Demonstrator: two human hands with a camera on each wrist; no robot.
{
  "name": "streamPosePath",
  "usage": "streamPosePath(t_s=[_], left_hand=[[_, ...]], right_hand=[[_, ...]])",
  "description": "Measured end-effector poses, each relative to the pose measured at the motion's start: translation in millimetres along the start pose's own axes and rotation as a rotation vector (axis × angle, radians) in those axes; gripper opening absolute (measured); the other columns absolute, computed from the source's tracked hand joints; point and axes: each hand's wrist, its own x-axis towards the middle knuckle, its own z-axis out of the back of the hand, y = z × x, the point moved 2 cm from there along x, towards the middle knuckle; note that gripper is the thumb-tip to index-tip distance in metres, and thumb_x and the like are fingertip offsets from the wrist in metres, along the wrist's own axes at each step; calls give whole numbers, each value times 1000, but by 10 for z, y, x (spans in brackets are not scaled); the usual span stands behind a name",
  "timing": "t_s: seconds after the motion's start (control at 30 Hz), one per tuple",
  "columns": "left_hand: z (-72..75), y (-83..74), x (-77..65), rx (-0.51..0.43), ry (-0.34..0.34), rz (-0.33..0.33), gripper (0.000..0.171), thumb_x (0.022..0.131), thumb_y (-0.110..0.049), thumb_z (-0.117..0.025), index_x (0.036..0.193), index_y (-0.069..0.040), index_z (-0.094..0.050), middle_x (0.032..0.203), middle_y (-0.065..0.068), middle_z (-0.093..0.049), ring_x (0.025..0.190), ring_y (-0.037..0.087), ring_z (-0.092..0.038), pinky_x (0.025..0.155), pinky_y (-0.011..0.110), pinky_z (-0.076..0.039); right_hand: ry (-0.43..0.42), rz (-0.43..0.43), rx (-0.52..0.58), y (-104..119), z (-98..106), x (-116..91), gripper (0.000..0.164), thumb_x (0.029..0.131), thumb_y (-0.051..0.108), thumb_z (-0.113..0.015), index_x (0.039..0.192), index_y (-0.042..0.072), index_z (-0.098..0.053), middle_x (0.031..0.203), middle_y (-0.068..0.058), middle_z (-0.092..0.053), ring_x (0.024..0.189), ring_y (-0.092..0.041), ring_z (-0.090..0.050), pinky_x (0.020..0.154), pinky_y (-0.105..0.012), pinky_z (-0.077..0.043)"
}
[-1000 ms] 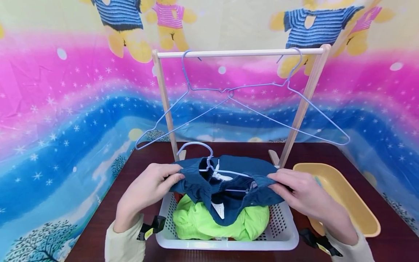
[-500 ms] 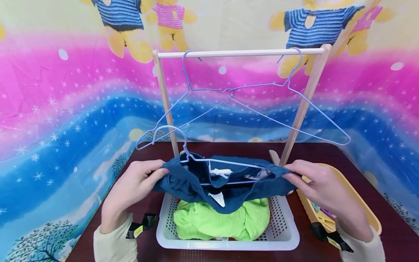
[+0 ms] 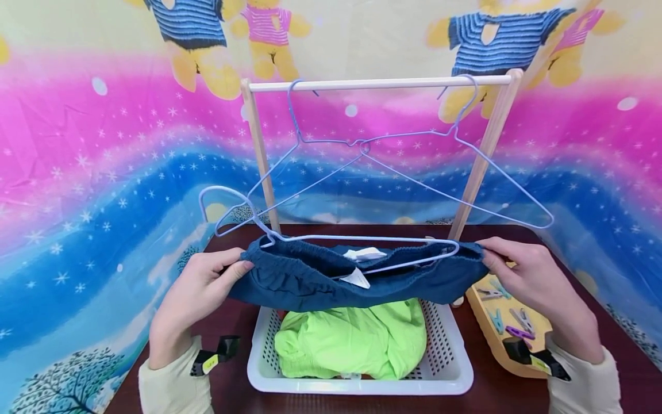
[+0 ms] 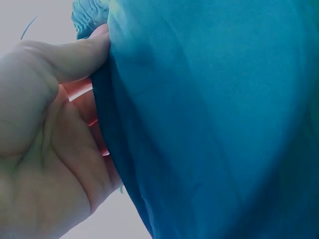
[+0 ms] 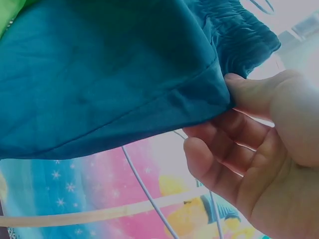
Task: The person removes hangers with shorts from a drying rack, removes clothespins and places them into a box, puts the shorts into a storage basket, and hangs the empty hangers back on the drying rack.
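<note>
A dark blue elastic-waist garment (image 3: 310,287) is stretched sideways above the basket, its waistband opening upward. My left hand (image 3: 199,287) pinches its left end between thumb and fingers; the left wrist view shows the thumb at the gathered band (image 4: 89,17). At the other end my right hand (image 3: 532,282) pinches the waistband corner, fingers behind the cloth in the right wrist view. A light purple wire hanger (image 3: 362,238) lies inside the opening, its hook (image 3: 227,188) sticking up at the left. White tags (image 3: 357,279) show at the band. The garment's lower part folds out of sight.
Below stands a white perforated basket (image 3: 359,386) holding a lime green garment (image 3: 351,345). Behind, a wooden rack (image 3: 377,84) carries two bare wire hangers (image 3: 331,184). At right, a yellow tray (image 3: 486,328) holds several clothespins (image 3: 519,332), partly under my right forearm.
My hands have moved apart, pulling the waistband wider and lifting it slightly. The hanger's hook has shifted left and up, and its right end now shows in the opening.
</note>
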Motion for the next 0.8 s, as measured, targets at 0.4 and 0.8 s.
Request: streamPosePath(t_s=[0.4,0.8], left_hand=[[-180,-99,93,-36,96,31,37,98,-14,-60,67,-20,-42,61,-12,-24,49,0,-24,52,21,-32],[-281,-108,130,-14,153,47,26,98,-17,-61,73,-21,-53,59,-13,-26,48,0,-25,51,20,-33]], right_hand=[[456,-161,38,-12,-91,6,14,99,25,-60,109,21,-69,85,13,-65,69,1,-53,61,-21,-48],[22,9,95,286,61,-48,26,96,0,-55,103,21,-69,86,12,-67,76,4,-60,67,-9,-47]])
